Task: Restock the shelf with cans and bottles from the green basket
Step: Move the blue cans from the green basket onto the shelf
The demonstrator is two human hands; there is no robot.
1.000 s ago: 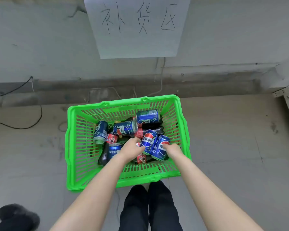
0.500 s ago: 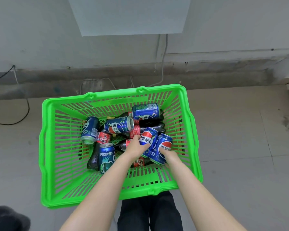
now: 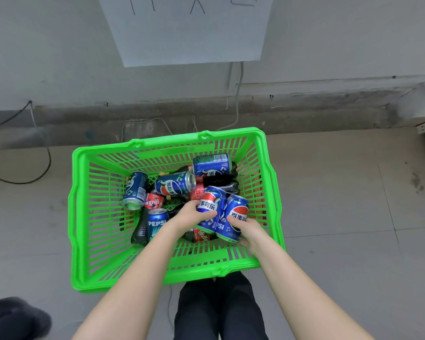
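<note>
Head view, looking down: my left hand [image 3: 189, 217] curls round the first blue can [image 3: 211, 203], thumb across its front; my right hand [image 3: 252, 233] clasps the second blue can [image 3: 235, 217] from the near side. The two cans touch, tilted, in the near right part of the green basket [image 3: 82, 244] on the floor [image 3: 334, 197]. Other blue cans [image 3: 174, 184] and dark bottles [image 3: 140, 229] lie jumbled to the left and far side

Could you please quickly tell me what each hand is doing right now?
Left hand: closed, holding a blue Pepsi can.
Right hand: closed, holding the neighbouring Pepsi can just to its right.
</note>
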